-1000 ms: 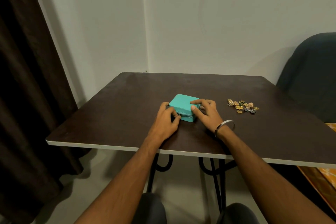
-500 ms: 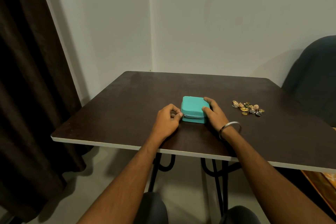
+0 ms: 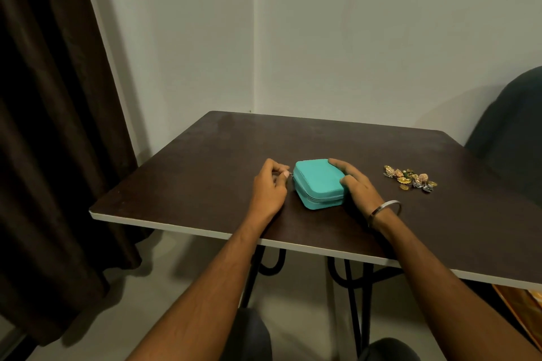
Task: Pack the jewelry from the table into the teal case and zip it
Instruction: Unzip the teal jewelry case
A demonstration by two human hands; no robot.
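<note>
Case (image 3: 318,182), teal and closed, sat near the middle of the frame on the dark worktop (image 3: 205,161), turned a little so one corner pointed toward the person. The left hand (image 3: 269,187) pinched the small metal zip pull (image 3: 291,175) at the case's left corner, its grip closed on the pull between thumb and fingertip, probably to run the zip open. The right hand (image 3: 353,184) lay against the case's right side, fingers curled over the far edge and thumb on the near corner, a grip clamped on the case, likely to keep it from sliding while the zip was drawn. Jewelry (image 3: 409,178), a small heap of gold and coloured pieces, lay loose on the worktop to the right of the case and well apart from it, so packing had not yet begun. A steel bangle (image 3: 385,208) circled the right wrist. A dark curtain (image 3: 58,126) hung at the left of the frame.
</note>
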